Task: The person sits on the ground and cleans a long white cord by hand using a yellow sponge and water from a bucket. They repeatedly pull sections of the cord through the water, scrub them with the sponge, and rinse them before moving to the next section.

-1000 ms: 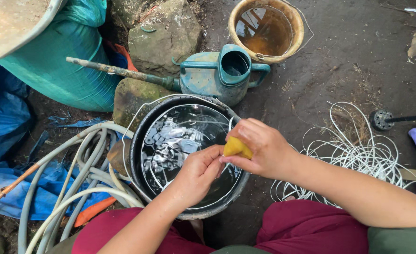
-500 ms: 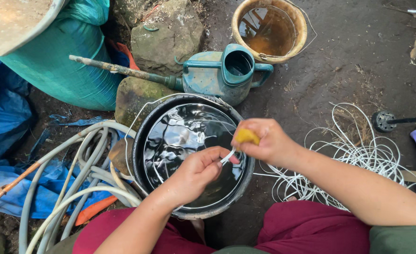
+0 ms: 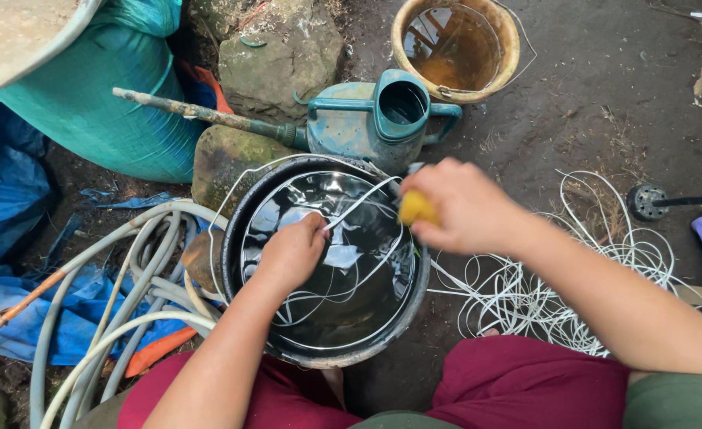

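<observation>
Left hand [image 3: 291, 253] pinches a thin white cord [image 3: 359, 205] over the black water-filled basin [image 3: 248, 208], cord running taut up to the right hand [image 3: 458, 208], which is clenched around a yellow sponge [image 3: 416, 208] at the basin's far rim. More white cord lies loose in the water and in a tangled pile [image 3: 561, 278] on the dirt right of the basin. Teal watering can [image 3: 371, 119] and mossy stones [image 3: 279, 56] sit just behind, orange-rimmed bucket [image 3: 510, 36] of brown water further back, grey hoses [image 3: 121, 278] coiled left, green sack [image 3: 113, 103] upper left.
</observation>
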